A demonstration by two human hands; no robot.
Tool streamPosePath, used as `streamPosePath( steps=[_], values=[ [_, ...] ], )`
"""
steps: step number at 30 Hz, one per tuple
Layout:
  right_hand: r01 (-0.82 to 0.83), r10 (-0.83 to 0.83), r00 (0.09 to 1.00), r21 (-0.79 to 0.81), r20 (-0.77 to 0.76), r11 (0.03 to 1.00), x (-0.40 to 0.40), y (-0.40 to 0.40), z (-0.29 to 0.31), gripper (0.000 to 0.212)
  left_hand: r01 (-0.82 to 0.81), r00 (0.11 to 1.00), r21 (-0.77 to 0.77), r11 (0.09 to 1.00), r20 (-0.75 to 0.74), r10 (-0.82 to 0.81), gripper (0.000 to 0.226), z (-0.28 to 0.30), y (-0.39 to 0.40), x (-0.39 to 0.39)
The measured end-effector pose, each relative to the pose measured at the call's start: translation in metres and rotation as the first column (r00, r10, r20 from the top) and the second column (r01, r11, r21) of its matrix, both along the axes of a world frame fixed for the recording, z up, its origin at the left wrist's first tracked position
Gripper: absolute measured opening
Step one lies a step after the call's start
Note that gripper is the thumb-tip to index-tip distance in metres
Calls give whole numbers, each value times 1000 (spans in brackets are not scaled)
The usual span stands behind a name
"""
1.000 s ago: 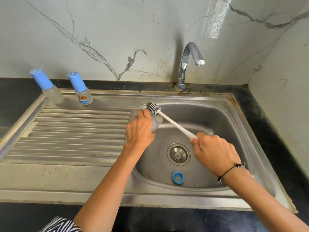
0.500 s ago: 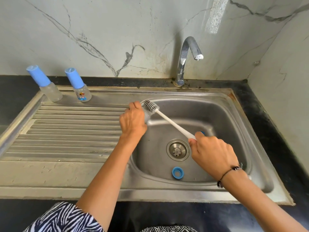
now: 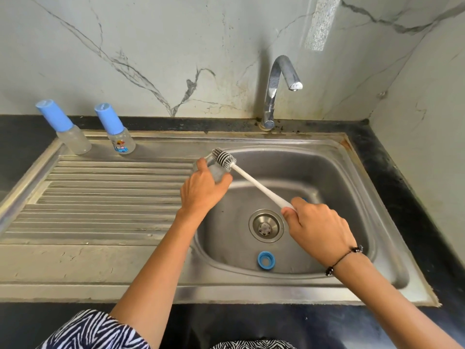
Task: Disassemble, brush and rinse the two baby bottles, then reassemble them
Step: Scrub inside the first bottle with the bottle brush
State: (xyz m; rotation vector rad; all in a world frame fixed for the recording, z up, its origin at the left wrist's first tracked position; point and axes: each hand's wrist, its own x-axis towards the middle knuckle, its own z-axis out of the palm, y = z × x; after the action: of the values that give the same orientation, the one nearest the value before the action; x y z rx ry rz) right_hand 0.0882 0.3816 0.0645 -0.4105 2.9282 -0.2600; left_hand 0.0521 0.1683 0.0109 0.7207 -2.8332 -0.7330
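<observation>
My left hand (image 3: 201,190) grips a clear uncapped baby bottle (image 3: 217,171) over the left rim of the sink basin; most of the bottle is hidden by the fingers. My right hand (image 3: 319,230) holds the white handle of a bottle brush (image 3: 224,158), whose grey bristle head lies against the bottle's upper end. A blue screw ring (image 3: 266,259) lies on the basin floor near the front. Two capped bottles stand at the back of the drainboard: a plain one (image 3: 73,139) and a printed one (image 3: 122,143), both with blue caps.
The steel sink basin (image 3: 352,187) has a drain strainer (image 3: 266,225) in the middle. A chrome tap (image 3: 276,89) rises behind it, with no water running. The ribbed drainboard (image 3: 100,197) lies to the left. Black counter and marble walls surround the sink.
The brush head has slid along the bottle's top while my left hand turned the bottle slightly. The camera view shifted a little.
</observation>
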Motion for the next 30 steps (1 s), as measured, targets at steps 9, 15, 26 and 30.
streamPosePath(
  steps=[9,15,26,30],
  values=[
    [-70,94,989,188,-117,980,5,-1,3,29,65,997,-67,996,49,-61,69,0,-7,4],
    [-35,55,992,168,-115,985,0,-5,2,29,215,976,-389,896,101,-191,65,8,-4,7],
    [-53,74,992,196,-103,979,5,11,15,29,276,961,-485,830,123,-247,64,0,1,-2],
    [-53,74,992,196,-101,979,10,9,15,26,239,969,-509,827,72,-236,68,-11,5,1]
  ],
)
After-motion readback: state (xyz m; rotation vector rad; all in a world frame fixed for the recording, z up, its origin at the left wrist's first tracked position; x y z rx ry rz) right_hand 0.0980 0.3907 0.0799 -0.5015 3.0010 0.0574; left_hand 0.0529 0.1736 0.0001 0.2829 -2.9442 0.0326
